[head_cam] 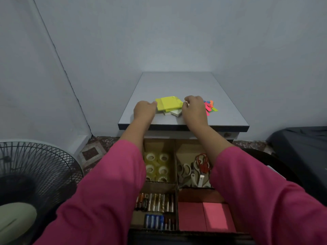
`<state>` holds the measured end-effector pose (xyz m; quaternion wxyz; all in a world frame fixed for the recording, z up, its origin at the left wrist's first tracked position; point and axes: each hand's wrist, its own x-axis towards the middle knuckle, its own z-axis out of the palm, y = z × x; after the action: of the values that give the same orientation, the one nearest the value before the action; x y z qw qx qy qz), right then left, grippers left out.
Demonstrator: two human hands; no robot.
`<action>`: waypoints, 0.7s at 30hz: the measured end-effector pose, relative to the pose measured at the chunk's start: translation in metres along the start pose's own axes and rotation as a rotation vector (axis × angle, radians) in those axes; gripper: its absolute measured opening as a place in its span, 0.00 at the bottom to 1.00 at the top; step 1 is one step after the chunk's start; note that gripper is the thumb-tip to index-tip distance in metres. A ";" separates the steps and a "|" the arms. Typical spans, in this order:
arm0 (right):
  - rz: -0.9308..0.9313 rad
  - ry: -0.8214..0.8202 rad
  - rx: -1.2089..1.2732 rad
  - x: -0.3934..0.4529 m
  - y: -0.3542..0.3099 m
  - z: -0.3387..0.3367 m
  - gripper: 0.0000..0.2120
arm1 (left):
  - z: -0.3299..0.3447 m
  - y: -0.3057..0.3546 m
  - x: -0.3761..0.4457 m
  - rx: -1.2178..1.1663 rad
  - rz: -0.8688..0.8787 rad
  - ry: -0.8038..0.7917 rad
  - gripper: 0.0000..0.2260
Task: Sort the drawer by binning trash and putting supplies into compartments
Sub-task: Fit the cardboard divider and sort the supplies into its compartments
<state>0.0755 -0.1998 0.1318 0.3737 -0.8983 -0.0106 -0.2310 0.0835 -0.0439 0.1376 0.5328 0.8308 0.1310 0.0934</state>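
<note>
Reaching over the open drawer (177,184) toward the grey tabletop (177,85), the person has both arms in pink sleeves (106,191) stretched to a loose pile of yellow sticky-note pads (169,104) that lies near the tabletop's near edge. The left hand (144,109) touches the pile's left edge with curled fingers, and the right hand (193,107) sits at its right edge, fingers bent as if pinching; whether either has a firm hold I cannot tell. To do this step well, I judge the hands should square the pads into one stack, squeeze from both sides, and lift them together so none slide off. Counting from largest: one drawer with four cardboard compartments visible. The far-left one holds tape rolls (156,166), six by my count; the far-right holds scissors (194,172), about three pairs, one with red handles. The near-left holds batteries (155,203) in two rows, roughly eight above and about seven below, hard to count exactly. The near-right holds two pink sticky-note pads (205,216) side by side. On the tabletop the yellow pads look like two or three, with two white pads (174,112) peeking out beneath them. Just right of the right hand lies a scatter of small neon page flags (210,106), too jumbled to count. A fan (31,174) stands on the floor at the left.
</note>
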 end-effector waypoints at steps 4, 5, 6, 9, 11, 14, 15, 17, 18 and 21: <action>0.058 -0.024 -0.072 0.010 0.000 0.011 0.14 | 0.003 0.002 0.006 0.091 0.017 -0.058 0.17; 0.068 -0.033 -0.099 0.012 -0.001 0.012 0.14 | 0.004 0.001 0.006 0.088 0.020 -0.068 0.14; 0.077 -0.043 -0.120 0.014 -0.002 0.012 0.14 | 0.004 -0.001 0.007 0.057 0.019 -0.064 0.11; 0.077 -0.103 -0.168 0.022 -0.005 0.011 0.13 | -0.001 -0.005 0.014 -0.192 -0.027 0.028 0.05; 0.088 -0.172 -0.211 0.029 -0.008 0.010 0.13 | -0.007 -0.007 0.018 -0.430 -0.107 0.060 0.04; 0.120 -0.252 -0.293 0.039 -0.016 0.007 0.20 | -0.009 -0.008 0.023 -0.526 -0.155 0.067 0.06; 0.126 -0.267 -0.308 0.041 -0.019 0.008 0.20 | -0.008 -0.008 0.024 -0.499 -0.149 0.075 0.07; 0.131 -0.286 -0.329 0.046 -0.023 0.010 0.19 | -0.007 -0.008 0.021 -0.457 -0.127 0.090 0.10; 0.141 -0.288 -0.325 0.048 -0.025 0.011 0.17 | -0.007 -0.008 0.019 -0.447 -0.118 0.088 0.09; 0.191 -0.252 -0.200 0.053 -0.025 0.012 0.13 | -0.009 -0.006 0.015 -0.448 -0.115 0.088 0.08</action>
<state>0.1232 -0.1818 0.1637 0.2984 -0.9497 0.0509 -0.0798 0.0948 -0.0290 0.1359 0.7020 0.6783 0.1771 0.1257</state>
